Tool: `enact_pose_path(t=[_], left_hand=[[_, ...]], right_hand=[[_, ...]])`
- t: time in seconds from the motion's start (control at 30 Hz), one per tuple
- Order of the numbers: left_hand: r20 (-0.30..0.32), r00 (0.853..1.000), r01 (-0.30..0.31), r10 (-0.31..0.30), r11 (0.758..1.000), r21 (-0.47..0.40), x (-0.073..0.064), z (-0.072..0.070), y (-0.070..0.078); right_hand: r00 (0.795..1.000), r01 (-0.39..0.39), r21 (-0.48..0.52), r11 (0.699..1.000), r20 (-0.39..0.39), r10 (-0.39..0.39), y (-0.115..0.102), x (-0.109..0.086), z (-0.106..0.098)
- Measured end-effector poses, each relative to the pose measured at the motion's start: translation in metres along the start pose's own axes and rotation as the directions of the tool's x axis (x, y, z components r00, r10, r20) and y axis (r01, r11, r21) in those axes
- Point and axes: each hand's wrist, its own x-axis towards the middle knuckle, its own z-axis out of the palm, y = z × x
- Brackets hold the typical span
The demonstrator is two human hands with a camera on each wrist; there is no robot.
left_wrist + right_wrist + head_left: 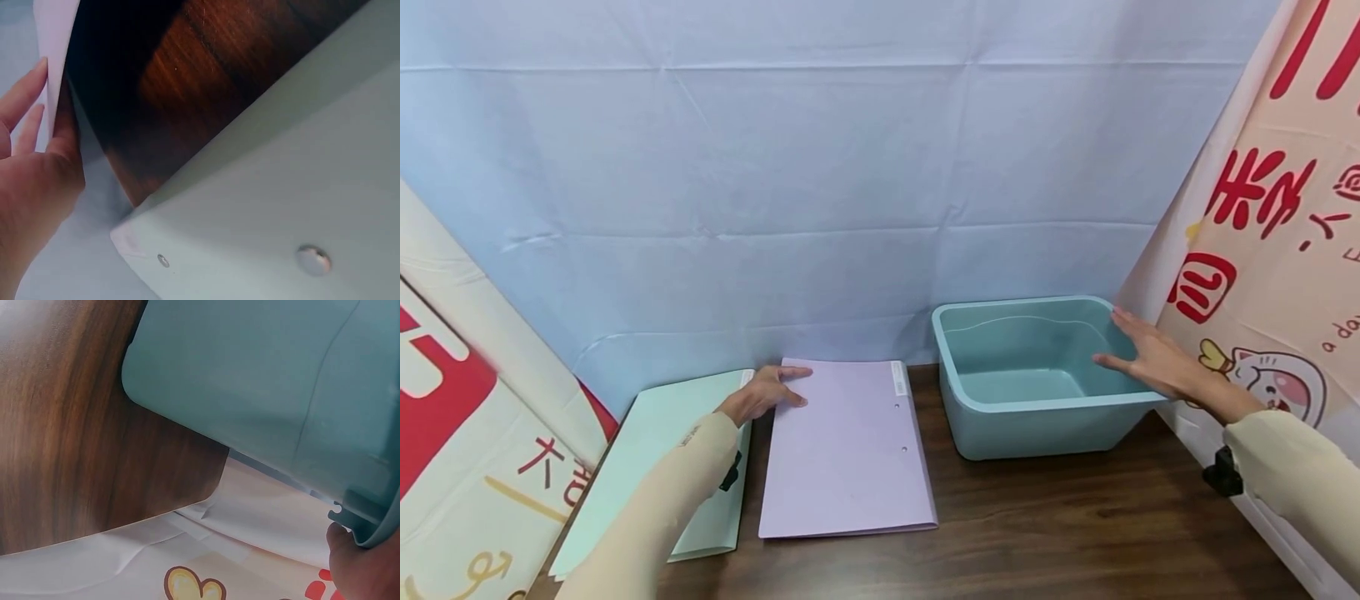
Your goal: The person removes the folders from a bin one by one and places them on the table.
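Note:
My left hand (766,395) is at the upper left edge of a lilac folder (850,458) lying on the table. In the left wrist view, fingers (25,94) lie on one side of the lilac folder (55,31) and part of the hand is behind its edge, pinching it. A mint green folder (707,483) lies to the left, under the left forearm. My right hand (1157,362) holds the right rim of a teal plastic basin (1030,429). The thumb reaches over the inside, and a fingertip (337,539) shows under the rim in the right wrist view.
The dark wooden table (1000,533) carries the folders and basin. A pale blue cloth (820,167) hangs close behind them. Printed cloths stand at the left and right sides, the right one (1262,275) close to the basin and right arm.

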Motion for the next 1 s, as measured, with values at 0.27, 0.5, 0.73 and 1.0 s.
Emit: enact_pose_path(t=[0.27, 0.5, 0.73, 1.0], left_hand=[[-0.030, 0.999, 0.014, -0.013, 0.999, 0.046, -0.004, 0.002, -0.003], [-0.044, 0.999, 0.000, 0.003, 0.998, 0.070, -0.006, -0.001, -0.003], [0.053, 0.998, -0.049, 0.046, 0.998, 0.045, -0.015, -0.013, 0.003], [0.149, 0.987, -0.070, 0.056, 0.993, 0.091, -0.037, -0.036, 0.024]], right_hand=[[1.000, 0.011, -0.028, 1.000, -0.010, -0.012, 0.001, 0.003, -0.001], [1.000, 0.014, -0.081, 0.997, -0.004, -0.014, 0.001, 0.001, 0.000], [0.999, 0.025, -0.150, 0.988, 0.033, -0.020, -0.002, 0.001, -0.006], [0.997, 0.055, -0.216, 0.975, 0.060, -0.043, -0.004, 0.007, -0.012]])
